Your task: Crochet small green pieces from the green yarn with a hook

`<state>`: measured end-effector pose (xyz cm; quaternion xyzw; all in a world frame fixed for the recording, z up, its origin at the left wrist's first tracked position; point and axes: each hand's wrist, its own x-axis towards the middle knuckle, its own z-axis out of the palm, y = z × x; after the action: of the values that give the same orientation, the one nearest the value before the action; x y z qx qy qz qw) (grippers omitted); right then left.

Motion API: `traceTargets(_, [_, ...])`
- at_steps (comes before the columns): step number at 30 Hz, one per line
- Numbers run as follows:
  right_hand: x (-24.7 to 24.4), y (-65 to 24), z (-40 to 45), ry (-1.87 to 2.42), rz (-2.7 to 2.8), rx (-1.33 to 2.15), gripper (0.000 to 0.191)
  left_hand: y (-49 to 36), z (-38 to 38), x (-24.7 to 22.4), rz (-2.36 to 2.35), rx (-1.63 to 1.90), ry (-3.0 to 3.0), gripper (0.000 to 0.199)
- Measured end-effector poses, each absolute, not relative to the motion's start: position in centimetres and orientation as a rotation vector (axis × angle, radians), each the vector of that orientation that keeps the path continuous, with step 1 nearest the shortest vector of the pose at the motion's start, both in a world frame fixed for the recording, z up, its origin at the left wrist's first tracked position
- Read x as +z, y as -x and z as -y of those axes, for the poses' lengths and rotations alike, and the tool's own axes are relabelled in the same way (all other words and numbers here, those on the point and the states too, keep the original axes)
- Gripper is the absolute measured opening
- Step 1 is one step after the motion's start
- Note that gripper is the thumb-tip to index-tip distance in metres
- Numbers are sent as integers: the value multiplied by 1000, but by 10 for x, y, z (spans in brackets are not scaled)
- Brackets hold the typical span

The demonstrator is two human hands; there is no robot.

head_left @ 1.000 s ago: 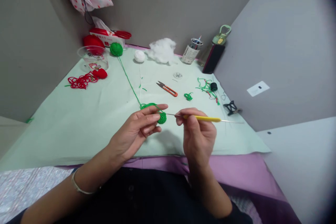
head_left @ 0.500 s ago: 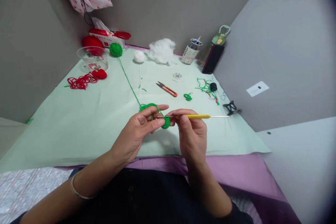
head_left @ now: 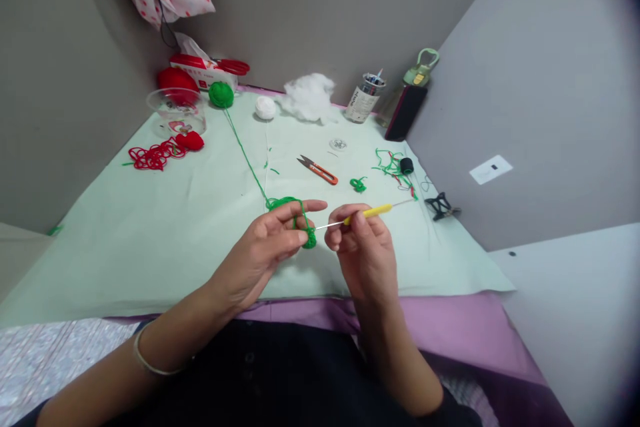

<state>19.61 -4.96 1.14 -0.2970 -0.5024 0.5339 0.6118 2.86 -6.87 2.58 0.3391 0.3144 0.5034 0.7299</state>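
Note:
My left hand (head_left: 267,240) pinches a small green crochet piece (head_left: 310,238) between thumb and fingers. Its index finger is stretched out, with green yarn passing over it. From there the strand runs back past a loose heap of green yarn (head_left: 281,201) to a green yarn ball (head_left: 221,95). My right hand (head_left: 367,240) grips the yellow handle of a crochet hook (head_left: 376,211). The hook's thin metal shaft points left, its tip at the green piece; the handle tilts up to the right.
Orange thread snips (head_left: 319,170) lie beyond my hands, with a green yarn coil (head_left: 358,184) to their right. Yarn scraps (head_left: 393,167) are farther right. White stuffing (head_left: 309,99), a white yarn ball (head_left: 265,107), a pen tin (head_left: 365,99) and a clear tub (head_left: 177,113) stand along the back.
The hook has tilted, its handle end rising on the right, and its tip has drawn back to the green piece's edge. My right hand has turned slightly and its fingers have moved off the piece.

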Motion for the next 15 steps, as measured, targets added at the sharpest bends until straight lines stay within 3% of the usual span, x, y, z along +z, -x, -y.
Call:
traceTargets(6, [10,-192,60,760,1266,1016,14,-33,69,19,-744,1190,-923,40])
traceTargets(15, [17,-193,54,685,1125,1182,18,-27,70,23,-842,1207,-930,30])
